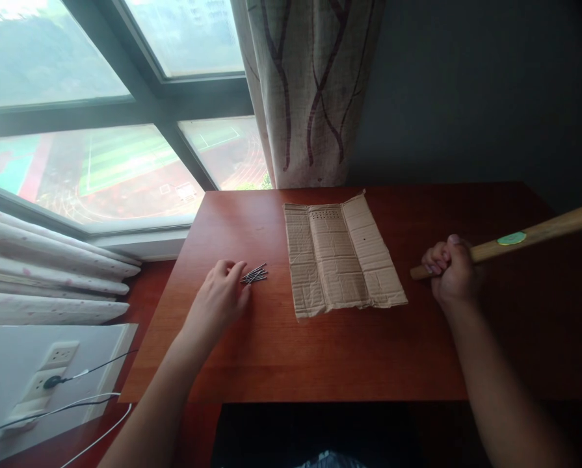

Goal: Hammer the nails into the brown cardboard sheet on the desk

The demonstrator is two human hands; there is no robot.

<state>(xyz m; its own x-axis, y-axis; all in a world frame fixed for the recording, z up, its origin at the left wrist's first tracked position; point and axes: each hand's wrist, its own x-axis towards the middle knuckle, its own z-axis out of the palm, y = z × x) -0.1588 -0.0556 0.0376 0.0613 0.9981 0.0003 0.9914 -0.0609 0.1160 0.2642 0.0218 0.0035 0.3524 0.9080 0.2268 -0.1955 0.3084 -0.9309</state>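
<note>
Left hand [222,289], fingers parted, reached toward loose nails [255,275]; right hand [455,270] clenched a wooden handle [564,227]. Picking one nail likely called for a pinch.

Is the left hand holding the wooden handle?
No, the right hand grips the wooden handle, while the left hand is by the nails.

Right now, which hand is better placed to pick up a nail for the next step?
Probably the left hand: it is right beside the small pile of nails. The right hand is closed around a wooden handle, across the cardboard from them.
</note>
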